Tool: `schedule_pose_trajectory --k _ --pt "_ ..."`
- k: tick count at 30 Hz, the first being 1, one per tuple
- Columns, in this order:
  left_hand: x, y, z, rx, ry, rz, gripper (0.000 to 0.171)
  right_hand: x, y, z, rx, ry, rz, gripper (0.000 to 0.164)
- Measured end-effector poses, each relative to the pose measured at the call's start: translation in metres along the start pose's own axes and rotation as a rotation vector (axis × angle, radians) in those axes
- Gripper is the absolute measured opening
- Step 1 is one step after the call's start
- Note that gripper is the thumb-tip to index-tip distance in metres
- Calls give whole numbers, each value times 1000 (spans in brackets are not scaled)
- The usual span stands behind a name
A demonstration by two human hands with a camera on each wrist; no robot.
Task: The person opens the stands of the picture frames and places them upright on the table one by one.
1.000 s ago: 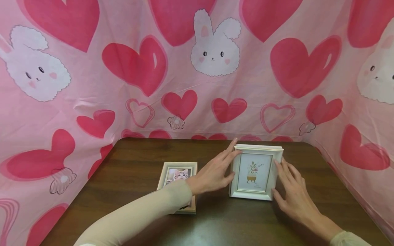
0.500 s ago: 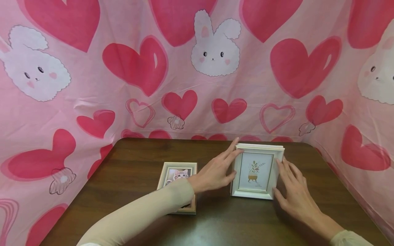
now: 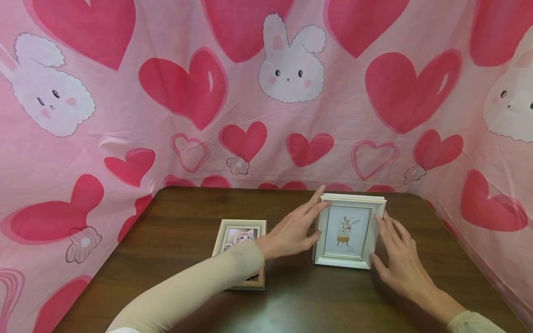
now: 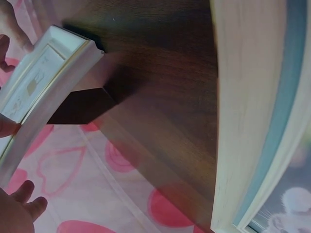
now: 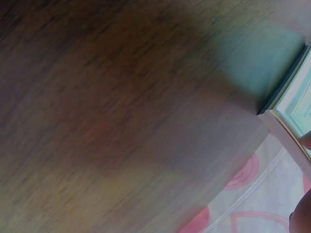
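Note:
A white picture frame (image 3: 349, 262) with a potted-plant print stands upright on the table in the head view. My left hand (image 3: 291, 231) holds its left edge and upper corner, one finger on the front and another reaching past the top. Along the right edge, my right hand (image 3: 401, 256) holds it, with fingertips at the front and other fingers passing behind. In the left wrist view, a dark support leg (image 4: 80, 107) juts out behind the frame. A second frame (image 3: 261, 226) with a kitten photo lies left, partly hidden by my left forearm.
The brown wooden table (image 3: 179, 231) reaches back to a pink cloth (image 3: 266, 111) printed with hearts and rabbits, which encloses its back and sides. My left sleeve (image 3: 195, 286) crosses over the kitten frame.
The white picture frame has shifted slightly to the right and back, with both hands moving along with it. The kitten frame has stayed in place.

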State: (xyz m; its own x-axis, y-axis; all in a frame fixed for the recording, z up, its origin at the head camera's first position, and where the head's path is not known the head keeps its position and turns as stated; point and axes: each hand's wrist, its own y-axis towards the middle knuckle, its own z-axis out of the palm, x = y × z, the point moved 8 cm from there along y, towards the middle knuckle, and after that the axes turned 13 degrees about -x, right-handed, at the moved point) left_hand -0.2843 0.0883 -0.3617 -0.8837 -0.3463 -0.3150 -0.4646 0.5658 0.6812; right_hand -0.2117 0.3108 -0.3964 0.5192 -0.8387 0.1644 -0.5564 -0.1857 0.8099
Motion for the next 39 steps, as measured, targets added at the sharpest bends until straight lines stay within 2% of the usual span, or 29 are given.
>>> schedule_pose_trajectory --k 7,10,13,15,18,22,26,29,32,35,39 --pt "0 0 1 23 26 2 85 2 -1 1 6 17 8 113" --pt "-1 -1 2 34 81 13 86 3 -1 0 -3 36 21 110" --pt "-3 -3 2 33 151 24 88 5 0 -6 -49 45 26 100" --pt "-3 -4 -1 24 183 23 90 7 1 -11 -98 40 24 86" --pt "-5 -7 -7 -7 189 14 94 12 5 -19 -170 30 17 66" --pt "-8 -10 -21 -89 176 12 90 23 12 -26 -221 16 0 53" --pt "-6 -15 -35 -178 162 -30 77 35 17 -26 -201 14 -6 38" --pt "-5 -20 -41 -194 160 -65 59 45 21 -22 -160 20 -7 28" --pt "-7 -25 -44 -159 158 -77 34 56 23 -17 -133 43 -5 24" --pt "-11 -29 -47 -107 150 -81 14 65 25 -12 -109 84 41 24" --pt "-15 -33 -55 -53 135 -102 5 74 26 -5 -67 138 152 33"
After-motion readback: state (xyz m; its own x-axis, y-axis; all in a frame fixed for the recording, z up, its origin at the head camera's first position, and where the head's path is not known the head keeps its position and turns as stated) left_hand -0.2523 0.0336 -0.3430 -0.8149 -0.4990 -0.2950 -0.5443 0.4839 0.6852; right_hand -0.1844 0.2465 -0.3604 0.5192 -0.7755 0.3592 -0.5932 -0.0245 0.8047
